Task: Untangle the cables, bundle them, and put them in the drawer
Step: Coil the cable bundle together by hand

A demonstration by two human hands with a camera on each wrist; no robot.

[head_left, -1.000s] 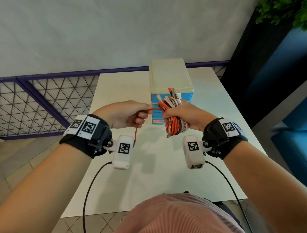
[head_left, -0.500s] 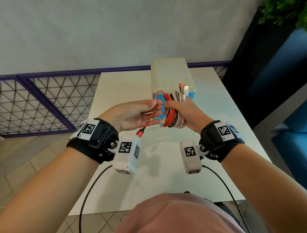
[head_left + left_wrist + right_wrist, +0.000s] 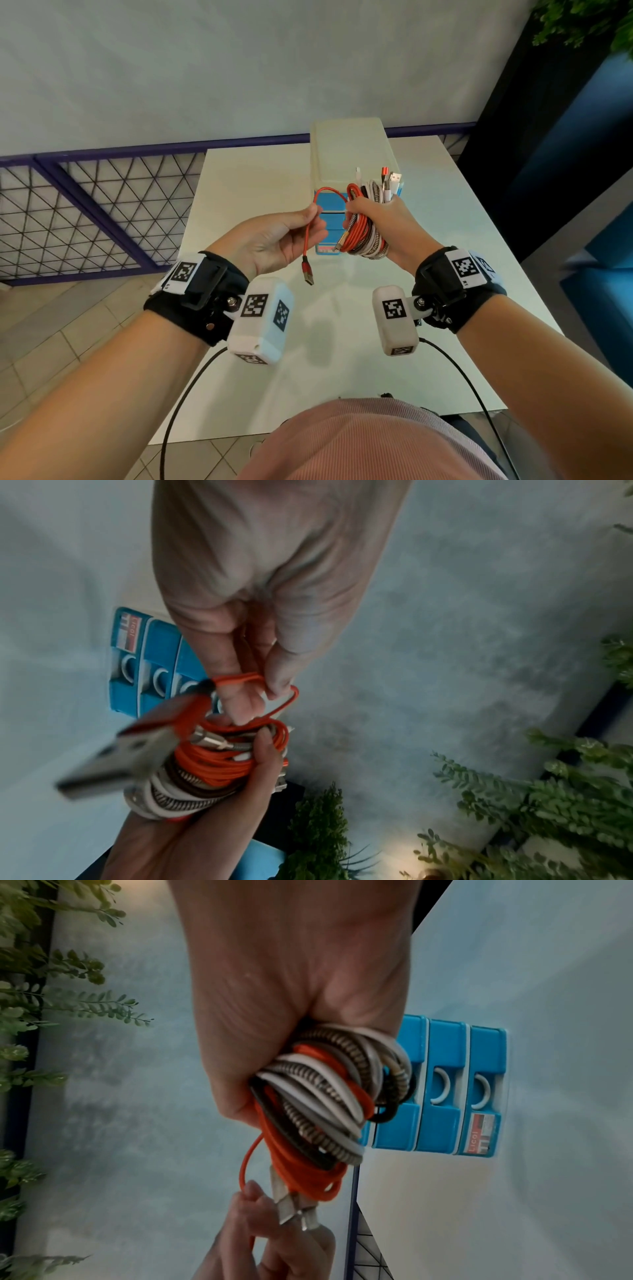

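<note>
My right hand [image 3: 383,219] grips a coiled bundle of cables [image 3: 364,236], red, white and braided, in front of the blue drawer unit [image 3: 329,209]. Several plugs [image 3: 388,180] stick up above the fist. In the right wrist view the bundle of cables [image 3: 329,1096] fills the fist. My left hand [image 3: 284,236] pinches the loose red cable end [image 3: 310,236], which arcs over to the bundle. Its USB plug [image 3: 308,275] dangles below my palm. The left wrist view shows the pinch on the red cable end [image 3: 260,683] and the USB plug [image 3: 116,761] blurred close to the lens.
The drawer unit [image 3: 441,1088] has three shut blue drawers and a cream top [image 3: 346,150], on a white table [image 3: 239,192]. A purple mesh railing [image 3: 85,212] runs left of the table. Plants [image 3: 548,791] and a dark blue panel [image 3: 555,137] stand at the right.
Both hands have risen toward the drawer unit. My left hand has slid along the red cable and turned palm up, so a shorter loose end hangs with its plug below.
</note>
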